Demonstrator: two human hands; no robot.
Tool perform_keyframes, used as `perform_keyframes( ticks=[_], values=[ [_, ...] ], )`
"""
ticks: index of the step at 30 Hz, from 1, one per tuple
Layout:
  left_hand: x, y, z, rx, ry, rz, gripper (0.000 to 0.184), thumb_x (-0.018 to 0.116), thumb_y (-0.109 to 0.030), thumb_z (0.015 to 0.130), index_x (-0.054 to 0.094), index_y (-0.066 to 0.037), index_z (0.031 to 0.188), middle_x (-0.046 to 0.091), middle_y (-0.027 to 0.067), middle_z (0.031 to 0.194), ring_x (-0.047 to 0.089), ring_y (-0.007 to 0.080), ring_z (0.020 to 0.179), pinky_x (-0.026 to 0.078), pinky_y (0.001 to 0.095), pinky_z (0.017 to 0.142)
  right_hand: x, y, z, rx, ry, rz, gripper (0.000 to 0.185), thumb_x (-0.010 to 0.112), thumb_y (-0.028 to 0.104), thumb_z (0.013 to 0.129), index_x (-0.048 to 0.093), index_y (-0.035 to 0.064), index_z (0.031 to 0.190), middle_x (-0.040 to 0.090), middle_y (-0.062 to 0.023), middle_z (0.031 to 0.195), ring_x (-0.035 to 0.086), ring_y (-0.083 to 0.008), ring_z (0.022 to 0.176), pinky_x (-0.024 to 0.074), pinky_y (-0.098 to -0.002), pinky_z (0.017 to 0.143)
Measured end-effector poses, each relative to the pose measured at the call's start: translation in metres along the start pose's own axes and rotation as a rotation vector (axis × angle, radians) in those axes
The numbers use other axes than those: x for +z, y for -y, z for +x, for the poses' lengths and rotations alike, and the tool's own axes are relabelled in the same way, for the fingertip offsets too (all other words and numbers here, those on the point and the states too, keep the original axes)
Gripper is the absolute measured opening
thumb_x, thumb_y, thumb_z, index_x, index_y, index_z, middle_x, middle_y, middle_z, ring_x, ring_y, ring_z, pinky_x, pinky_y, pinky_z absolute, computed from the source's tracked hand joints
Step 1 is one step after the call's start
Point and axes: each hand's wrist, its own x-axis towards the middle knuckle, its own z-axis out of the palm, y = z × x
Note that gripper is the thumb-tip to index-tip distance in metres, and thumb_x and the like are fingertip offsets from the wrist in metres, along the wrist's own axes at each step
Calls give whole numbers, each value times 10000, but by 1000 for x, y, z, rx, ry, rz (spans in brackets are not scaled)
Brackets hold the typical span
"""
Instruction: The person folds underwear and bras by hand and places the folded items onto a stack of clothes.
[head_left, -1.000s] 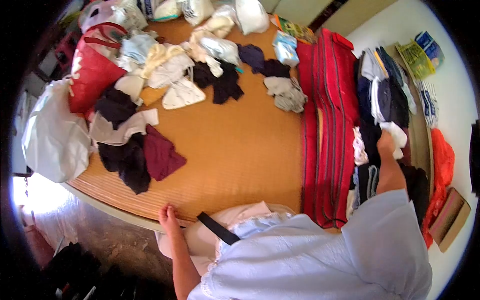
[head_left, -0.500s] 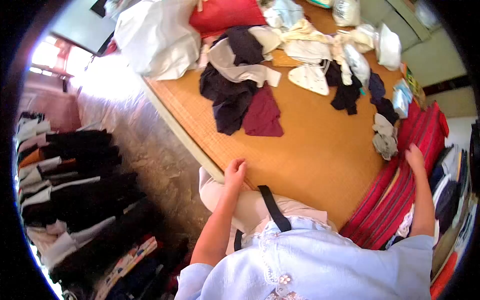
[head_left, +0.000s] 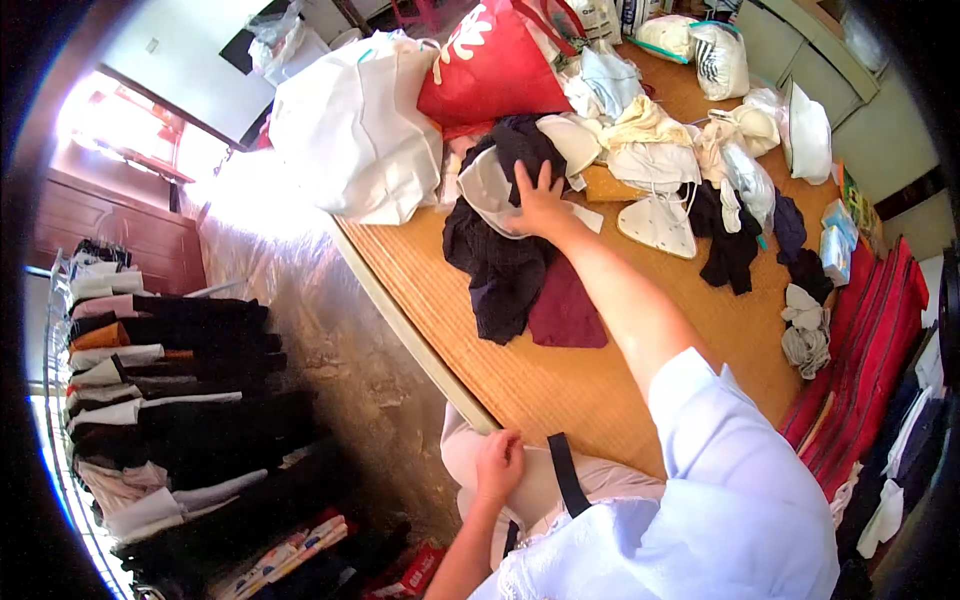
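My right hand [head_left: 541, 207] is stretched forward with its fingers spread, touching a light grey garment with a cup shape [head_left: 486, 190] and the dark cloth [head_left: 530, 148] beside it. Below that lies a crumpled black garment [head_left: 490, 270], partly over a maroon cloth [head_left: 568, 312]. A white padded cup [head_left: 572, 143] rests just beyond my fingers. My left hand [head_left: 499, 462] is loosely closed near my thigh, by the edge of the mat-covered platform [head_left: 640, 385]; nothing shows in it.
Behind the pile stand a large white bag [head_left: 350, 130] and a red bag [head_left: 495, 70]. More small garments [head_left: 650, 150] lie to the right, near a red striped textile [head_left: 870, 340]. Left, beyond the platform's edge, a rack of hanging clothes [head_left: 180, 360] stands on the floor.
My right hand has moved from the red striped textile at the right across to the garment pile. My left hand stays loosely closed near my thigh. The view has shifted.
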Motion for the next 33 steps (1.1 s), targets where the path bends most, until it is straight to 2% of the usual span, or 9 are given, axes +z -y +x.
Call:
perform_keyframes(
  ticks=[7, 13, 15, 20, 22, 25, 28, 31, 33],
  values=[
    [11, 6, 21, -34, 66, 79, 106, 594, -102, 713, 591, -43, 801, 569, 101, 729, 556, 257, 691, 462, 337, 608, 71, -77, 17, -189, -271, 81, 166, 473, 134, 773, 528, 56, 909, 567, -193, 829, 553, -377, 756, 438, -449, 658],
    [14, 5, 24, -70, 46, 52, 103, 592, -95, 718, 596, -35, 801, 562, 110, 692, 561, 253, 645, 462, 337, 592, 22, -117, -90, 122, 134, 832, 180, 399, 92, 799, 489, 18, 663, 498, -78, 562, 494, -175, 485, 399, -347, 447],
    [13, 3, 23, -45, 60, 69, 115, 595, -95, 736, 595, -24, 827, 570, 119, 713, 572, 240, 647, 464, 313, 584, 26, -144, -136, 63, 123, 644, 188, 414, 97, 789, 500, 6, 649, 489, -77, 546, 484, -169, 474, 395, -343, 442],
    [16, -3, 22, -116, 71, 72, 129, 591, -128, 725, 599, -33, 813, 575, 118, 712, 572, 250, 663, 463, 333, 597, -17, -167, -179, -41, 563, -310, 207, 428, 79, 743, 604, -29, 742, 601, -232, 759, 601, -353, 729, 465, -437, 641],
    [15, -4, 23, -131, 79, 94, 142, 590, -139, 727, 600, -31, 819, 581, 117, 720, 575, 249, 670, 464, 332, 599, -41, -129, -165, -163, 187, -328, 286, 518, 136, 756, 530, -30, 990, 586, -225, 903, 581, -382, 795, 478, -435, 702],
    [15, -3, 21, -123, 104, 140, 158, 593, -153, 729, 599, -30, 829, 586, 107, 734, 576, 244, 677, 471, 331, 606, -63, -59, -111, -524, -154, -94, 556, 568, 96, 723, 360, 61, 1238, 317, -237, 1285, 399, -413, 1109, 391, -455, 883],
    [15, -7, 20, -125, 92, 119, 165, 599, -155, 724, 597, -31, 831, 587, 107, 747, 575, 239, 688, 474, 334, 615, -27, -25, -84, -344, 445, -188, 941, 756, 285, 567, 235, 118, 1332, 104, -259, 1384, 164, -479, 1242, 239, -636, 927],
    [13, -4, 15, -132, 73, 92, 170, 596, -161, 726, 596, -30, 835, 588, 110, 767, 578, 241, 702, 476, 341, 623, 15, -41, -110, -465, 352, -448, 1051, 804, 302, 481, 230, 106, 1339, 80, -314, 1365, 123, -527, 1232, 209, -661, 918],
    [15, -5, 12, -117, 59, 111, 173, 591, -166, 732, 595, -28, 837, 588, 113, 779, 582, 248, 711, 477, 346, 628, 40, -67, -108, -517, 119, -341, 612, 624, 255, 705, 388, 127, 1255, 208, -256, 1356, 251, -492, 1193, 305, -571, 904]
  ],
)
